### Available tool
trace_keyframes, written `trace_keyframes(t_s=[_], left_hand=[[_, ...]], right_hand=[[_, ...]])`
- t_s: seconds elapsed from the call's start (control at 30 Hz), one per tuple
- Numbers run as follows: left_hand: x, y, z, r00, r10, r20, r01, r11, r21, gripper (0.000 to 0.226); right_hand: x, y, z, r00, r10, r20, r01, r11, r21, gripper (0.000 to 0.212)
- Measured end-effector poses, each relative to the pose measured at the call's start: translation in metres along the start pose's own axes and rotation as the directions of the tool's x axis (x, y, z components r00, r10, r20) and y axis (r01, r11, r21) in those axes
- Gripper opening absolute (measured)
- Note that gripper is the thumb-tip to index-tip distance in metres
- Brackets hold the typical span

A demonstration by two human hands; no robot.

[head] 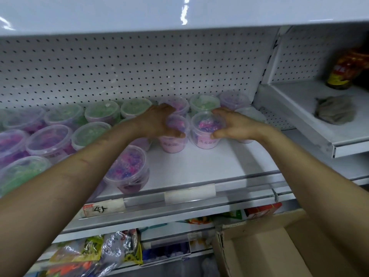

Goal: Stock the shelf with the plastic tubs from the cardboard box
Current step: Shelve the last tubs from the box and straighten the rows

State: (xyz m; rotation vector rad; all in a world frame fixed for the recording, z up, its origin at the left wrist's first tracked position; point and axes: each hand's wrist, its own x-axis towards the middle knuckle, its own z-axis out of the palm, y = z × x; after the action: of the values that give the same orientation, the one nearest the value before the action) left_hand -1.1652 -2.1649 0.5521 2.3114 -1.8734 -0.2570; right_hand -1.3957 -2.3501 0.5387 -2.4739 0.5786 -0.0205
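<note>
Head view: both my arms reach to the middle of the frame. My left hand [159, 122] grips the left pink tub [174, 143], with the fingers curled over its clear lid and the thumb low on its side. My right hand [235, 127] grips the right pink tub [205, 130] from its right side, with the fingers bent at the lid's rim and the thumb on the wall below. Both tubs seem to stand on the white shelf [199, 166], just beside each other; whether they touch, I cannot tell.

Behind them a back row of tubs [203, 103] stands close against the pegboard wall [139, 66]. At the left of the frame more green and purple tubs [50, 140] fill the shelf up to the front. One purple tub [127, 170] stands near the front rail [189, 194].

Bare shelf lies in front of my two tubs as far as the rail, and also to the right as far as the shelf's side edge. The upper shelf [139, 13] hangs low over all of it.

In the lower right corner is the cardboard box [259, 246]. On the neighbour shelf, at the right of the frame, are a grey cloth [335, 112] and a bottle [345, 72].
</note>
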Motion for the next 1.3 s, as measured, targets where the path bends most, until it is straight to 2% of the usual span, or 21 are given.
trace_keyframes(t_s=[0.1, 0.2, 0.27, 0.33, 0.47, 0.6, 0.67, 0.83, 0.97, 1.07, 1.3], left_hand=[[0.012, 0.016, 0.001, 0.999, 0.032, -0.031, -0.032, 0.999, 0.000, 0.111], [0.022, 0.025, 0.008, 0.998, 0.042, -0.039, -0.041, 0.999, 0.012, 0.099], [0.028, 0.029, 0.015, 0.997, 0.064, -0.033, -0.064, 0.998, -0.013, 0.087], [0.036, 0.031, 0.022, 0.994, 0.103, -0.037, -0.104, 0.994, -0.041, 0.078], [0.047, 0.032, 0.030, 0.990, 0.132, -0.053, -0.134, 0.990, -0.039, 0.078], [0.052, 0.030, 0.033, 0.985, 0.158, -0.063, -0.160, 0.987, -0.034, 0.084], [0.052, 0.032, 0.033, 0.986, 0.155, -0.067, -0.156, 0.988, -0.010, 0.090], [0.062, 0.018, 0.048, 0.985, 0.154, -0.077, -0.148, 0.986, 0.070, 0.110], [0.073, 0.008, 0.059, 0.982, 0.170, -0.083, -0.161, 0.982, 0.104, 0.101], [0.076, 0.003, 0.063, 0.978, 0.191, -0.086, -0.180, 0.977, 0.116, 0.095], [0.074, 0.005, 0.059, 0.975, 0.191, -0.114, -0.183, 0.980, 0.079, 0.096]], right_hand=[[-0.012, 0.011, -0.014, 0.996, 0.025, -0.086, -0.020, 0.998, 0.053, 0.085], [-0.034, 0.040, -0.037, 0.977, 0.138, -0.162, -0.116, 0.983, 0.139, 0.072], [-0.045, 0.060, -0.050, 0.973, 0.182, -0.140, -0.163, 0.977, 0.138, 0.065], [-0.050, 0.070, -0.056, 0.973, 0.217, -0.082, -0.208, 0.972, 0.106, 0.071], [-0.048, 0.074, -0.060, 0.966, 0.250, -0.069, -0.247, 0.968, 0.048, 0.094], [-0.040, 0.070, -0.062, 0.966, 0.235, -0.110, -0.236, 0.972, 0.002, 0.102], [-0.037, 0.071, -0.059, 0.968, 0.212, -0.134, -0.221, 0.973, -0.058, 0.098], [-0.027, 0.073, -0.046, 0.970, 0.162, -0.181, -0.180, 0.980, -0.089, 0.064], [-0.024, 0.082, -0.046, 0.970, 0.156, -0.188, -0.175, 0.981, -0.089, 0.060], [-0.025, 0.082, -0.048, 0.975, 0.135, -0.175, -0.153, 0.984, -0.095, 0.049], [-0.025, 0.078, -0.053, 0.978, 0.152, -0.142, -0.167, 0.981, -0.101, 0.075]])
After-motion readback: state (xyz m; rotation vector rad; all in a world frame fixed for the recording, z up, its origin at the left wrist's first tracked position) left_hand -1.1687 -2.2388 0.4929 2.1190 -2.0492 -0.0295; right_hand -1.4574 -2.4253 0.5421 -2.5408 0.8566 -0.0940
